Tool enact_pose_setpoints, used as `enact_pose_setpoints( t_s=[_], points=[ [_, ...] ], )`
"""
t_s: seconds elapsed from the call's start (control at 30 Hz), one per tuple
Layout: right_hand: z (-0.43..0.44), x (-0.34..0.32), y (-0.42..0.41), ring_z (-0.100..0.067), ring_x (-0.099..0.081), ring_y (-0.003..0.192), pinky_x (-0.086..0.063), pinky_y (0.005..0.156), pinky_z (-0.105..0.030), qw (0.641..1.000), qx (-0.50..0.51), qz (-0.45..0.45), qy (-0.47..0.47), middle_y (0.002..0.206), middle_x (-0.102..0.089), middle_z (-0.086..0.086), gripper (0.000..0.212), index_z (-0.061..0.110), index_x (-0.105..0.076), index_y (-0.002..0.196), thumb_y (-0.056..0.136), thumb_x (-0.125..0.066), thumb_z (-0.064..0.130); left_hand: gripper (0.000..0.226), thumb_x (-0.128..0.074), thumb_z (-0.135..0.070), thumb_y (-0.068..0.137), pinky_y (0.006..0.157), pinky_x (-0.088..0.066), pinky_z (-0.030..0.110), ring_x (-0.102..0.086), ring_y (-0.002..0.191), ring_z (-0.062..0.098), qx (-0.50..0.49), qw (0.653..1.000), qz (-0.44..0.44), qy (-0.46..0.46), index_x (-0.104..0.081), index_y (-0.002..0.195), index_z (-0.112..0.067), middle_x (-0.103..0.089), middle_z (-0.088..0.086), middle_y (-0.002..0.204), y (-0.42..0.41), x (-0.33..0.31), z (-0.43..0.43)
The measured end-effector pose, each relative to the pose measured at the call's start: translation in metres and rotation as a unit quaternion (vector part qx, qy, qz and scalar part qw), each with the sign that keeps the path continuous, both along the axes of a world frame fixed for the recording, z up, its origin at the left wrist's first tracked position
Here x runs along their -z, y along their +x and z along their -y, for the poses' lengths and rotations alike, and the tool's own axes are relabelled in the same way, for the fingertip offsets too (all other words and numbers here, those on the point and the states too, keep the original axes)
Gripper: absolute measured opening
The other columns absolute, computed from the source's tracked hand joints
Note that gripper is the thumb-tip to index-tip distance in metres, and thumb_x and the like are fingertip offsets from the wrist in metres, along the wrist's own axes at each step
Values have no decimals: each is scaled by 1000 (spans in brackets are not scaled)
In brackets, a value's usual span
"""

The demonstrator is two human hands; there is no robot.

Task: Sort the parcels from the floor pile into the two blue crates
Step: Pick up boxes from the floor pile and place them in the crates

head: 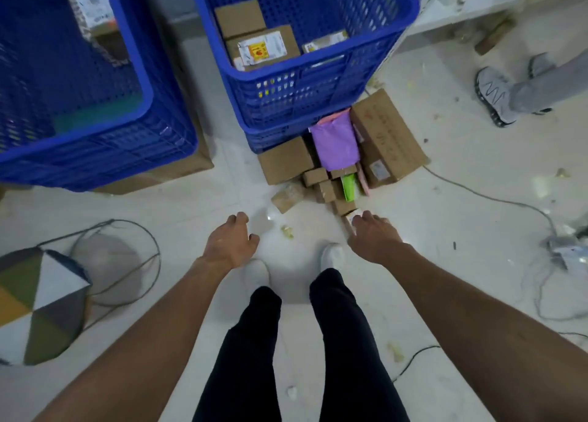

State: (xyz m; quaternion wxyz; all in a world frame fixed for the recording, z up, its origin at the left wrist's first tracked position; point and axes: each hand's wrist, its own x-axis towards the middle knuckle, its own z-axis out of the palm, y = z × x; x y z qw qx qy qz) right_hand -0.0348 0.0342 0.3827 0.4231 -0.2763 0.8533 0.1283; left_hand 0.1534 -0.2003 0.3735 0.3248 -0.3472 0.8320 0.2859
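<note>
Small brown cardboard parcel (352,218) lies at the near end of the floor pile, centre frame, under the right grip (372,235), the nearer one. Whether that grip is clenched cannot be told. Left grip (234,240) hangs released, empty.

Floor (445,199): pale, glossy, littered with small scraps (288,231). Left crate (95,154) stands on flat cardboard (178,173); right crate (302,103) stands well apart from it, with the parcel pile (324,179) touching its near base: brown boxes, a purple bag (334,144), a big box (388,138) at the pile's right. A cable (496,199) trails off right of the pile; a wire frame (152,262) and patterned cushion (41,304) sit near left.
</note>
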Motion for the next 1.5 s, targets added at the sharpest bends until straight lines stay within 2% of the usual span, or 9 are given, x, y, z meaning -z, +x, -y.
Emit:
enact_pose_setpoints(
  t_s=[0.43,0.63,0.73,0.8,0.93,1.07,1.2,1.4,1.5],
  points=[
    [74,278,29,-38,-52,121,-42,91,-37,973,224,63,1,136,-49,-16,70,5,-31,141,89,-51,47,47,-41,-29,100,93,-45,38,-58,115,31,-45,998,52,8,-36,143,-9,-51,11,135,28,235,-26],
    [120,423,28,-33,-60,111,-52,94,-48,945,320,64,-13,126,-59,-16,90,9,-33,139,70,-47,64,49,-42,-28,99,85,-44,34,-59,112,30,-22,999,27,-39,-36,144,-10,-52,10,134,24,358,2],
    [141,475,23,-34,-53,118,-52,95,-46,950,311,21,-27,137,-45,-21,92,7,-32,148,83,-38,71,47,-43,-29,99,84,-43,34,-59,111,30,-22,998,0,-51,-38,142,-11,-52,9,134,17,402,22],
    [150,501,18,-36,-39,132,-44,103,-43,950,311,-16,-30,151,-25,-26,97,-1,-11,154,92,-32,70,46,-44,-29,99,86,-44,35,-59,110,31,-26,998,-14,-61,-40,141,-11,-53,10,133,11,425,32],
    [163,531,14,-34,-32,140,-34,109,-43,902,426,-57,-48,155,-17,-24,122,-6,11,151,84,-51,75,44,-46,-28,97,88,-44,36,-60,108,32,-38,997,-38,-58,-43,137,-12,-55,9,131,1,454,42],
    [180,556,11,-37,-25,145,-23,119,-47,872,482,-8,-91,160,-21,-20,135,3,-14,156,63,-39,98,39,-45,-28,97,86,-45,36,-60,105,31,-29,997,-50,-47,-45,133,-13,-56,7,128,-6,471,44],
    [181,564,10,-44,-32,131,-45,100,-55,831,553,-33,-58,153,-8,-26,145,4,26,150,64,-60,82,39,-45,-28,97,86,-47,36,-61,104,29,-24,997,-60,-45,-45,133,-13,-56,7,127,-6,469,45],
    [160,551,0,-43,-54,108,-55,63,-61,815,576,40,-46,141,-38,-20,143,15,-14,154,39,-58,87,41,-45,-28,97,88,-45,35,-60,108,29,-23,998,-44,-47,-43,135,-13,-55,7,130,-5,440,54],
    [151,500,9,-39,-54,102,-54,59,-59,821,566,68,-16,127,-44,-15,137,19,-21,146,32,-62,83,46,-46,-34,98,92,-45,36,-59,112,30,-41,998,-26,-32,-41,140,-14,-57,8,129,-6,406,59]
  ],
)
